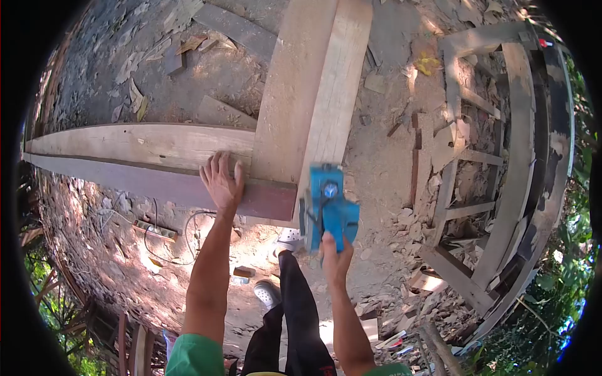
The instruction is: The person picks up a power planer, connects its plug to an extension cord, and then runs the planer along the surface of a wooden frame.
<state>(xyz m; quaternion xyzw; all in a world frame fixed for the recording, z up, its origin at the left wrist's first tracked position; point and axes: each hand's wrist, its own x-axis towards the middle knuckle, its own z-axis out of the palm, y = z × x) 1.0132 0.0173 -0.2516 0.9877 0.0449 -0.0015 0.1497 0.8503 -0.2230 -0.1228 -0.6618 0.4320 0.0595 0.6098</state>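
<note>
A blue electric planer (pixel 328 203) is in my right hand (pixel 337 255), whose fingers wrap round its rear handle. The planer overlaps the near end of the pale side of a long wooden beam (pixel 335 81) that runs away from me. My left hand (pixel 222 182) lies with fingers spread on a second beam (pixel 157 143), which stretches off to the left. Its thumb points toward the corner where the two beams meet. The second beam's near side is dark reddish brown (pixel 266 199).
A wooden frame with crossbars (pixel 517 156) lies at the right among wood chips. A black cord (pixel 150 232) loops over the ground at left, near a spirit level (pixel 155 230). Loose boards (pixel 241 31) lie beyond the beams. My feet in grey clogs (pixel 267 293) stand close below.
</note>
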